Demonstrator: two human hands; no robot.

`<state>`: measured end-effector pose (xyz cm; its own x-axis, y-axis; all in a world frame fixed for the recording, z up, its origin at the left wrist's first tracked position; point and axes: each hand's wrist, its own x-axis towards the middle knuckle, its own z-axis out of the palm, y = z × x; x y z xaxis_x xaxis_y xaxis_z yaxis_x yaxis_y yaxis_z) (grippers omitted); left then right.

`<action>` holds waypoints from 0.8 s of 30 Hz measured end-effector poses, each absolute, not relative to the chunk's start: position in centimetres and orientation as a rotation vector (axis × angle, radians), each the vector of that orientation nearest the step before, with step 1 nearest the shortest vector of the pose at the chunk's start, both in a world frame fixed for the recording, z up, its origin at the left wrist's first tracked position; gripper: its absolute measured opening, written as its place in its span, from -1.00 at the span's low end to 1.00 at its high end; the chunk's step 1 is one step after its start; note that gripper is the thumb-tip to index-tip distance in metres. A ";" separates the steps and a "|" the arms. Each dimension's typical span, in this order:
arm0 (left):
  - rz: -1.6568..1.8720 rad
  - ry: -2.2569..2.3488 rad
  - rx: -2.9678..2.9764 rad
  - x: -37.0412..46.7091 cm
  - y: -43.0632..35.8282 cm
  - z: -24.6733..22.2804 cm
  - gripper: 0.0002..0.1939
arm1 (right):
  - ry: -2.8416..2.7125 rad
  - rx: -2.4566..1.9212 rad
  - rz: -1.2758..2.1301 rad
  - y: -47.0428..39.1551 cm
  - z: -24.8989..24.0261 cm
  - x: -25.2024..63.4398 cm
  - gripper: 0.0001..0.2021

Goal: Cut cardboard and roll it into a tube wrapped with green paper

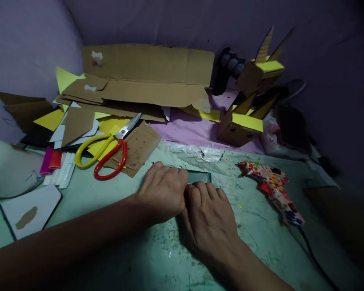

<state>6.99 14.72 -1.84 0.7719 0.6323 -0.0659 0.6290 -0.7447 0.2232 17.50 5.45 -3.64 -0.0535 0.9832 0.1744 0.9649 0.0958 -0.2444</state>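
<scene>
My left hand (166, 190) and my right hand (210, 214) meet at the middle of the table, knuckles up and fingers curled under. Whatever they grip, if anything, is hidden beneath them. Just beyond the knuckles a flat, dark greenish glass-like piece (202, 176) shows, partly covered by the hands. Left of my left hand lie scissors (121, 139) with one yellow and one red handle, blades spread, on brown cardboard pieces (144, 143). To the right of my right hand rests a glue gun (271, 188) with a colourful, paint-like pattern.
Folded cardboard (157, 66) stands along the back wall. Two small cardboard boxes (239, 129) with yellow tops and pointed pieces sit back right. Markers (60, 169), paper scraps (50, 120) and a white cut-out (32, 212) lie left. The glue gun's cord (314, 254) runs front right.
</scene>
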 end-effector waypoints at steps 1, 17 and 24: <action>-0.008 0.994 2.728 7.2 14.8 -1.9 -0.86 | -2.077 -1.923 0.120 5.6 -3.6 17.6 -0.87; 0.212 0.881 2.536 6.0 16.5 -1.9 -0.67 | -1.988 -1.736 0.306 4.8 -2.9 18.8 -0.69; 0.546 1.086 2.315 3.1 17.1 -1.1 -0.78 | -1.499 -1.640 0.313 1.6 -2.7 21.9 -0.77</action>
